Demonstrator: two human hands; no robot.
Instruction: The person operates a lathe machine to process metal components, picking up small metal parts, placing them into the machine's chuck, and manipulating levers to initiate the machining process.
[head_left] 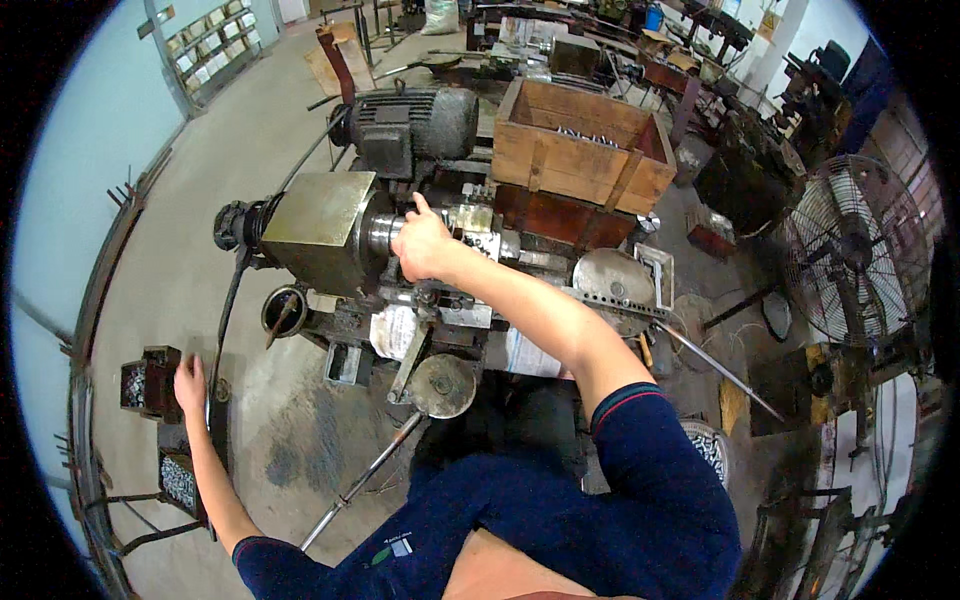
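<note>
My right hand (422, 245) reaches over the lathe to the shiny spindle nose (382, 234). One finger points up while the others curl against the spindle end; whatever they hold there is hidden. Far out on the left, my left hand (189, 385) is beside a small dark box (160, 398) of small metal parts, its fingers slightly apart, with nothing visible in them. Behind the spindle sits the boxy metal headstock cover (318, 218), and a ribbed electric motor (415, 125) stands beyond it.
A wooden crate (570, 150) with metal parts stands behind the lathe. Another tray of small parts (180, 482) is below my left hand. Long metal bars (360, 482) stick out toward me at left and right (722, 372). A caged fan (850, 245) stands at the right.
</note>
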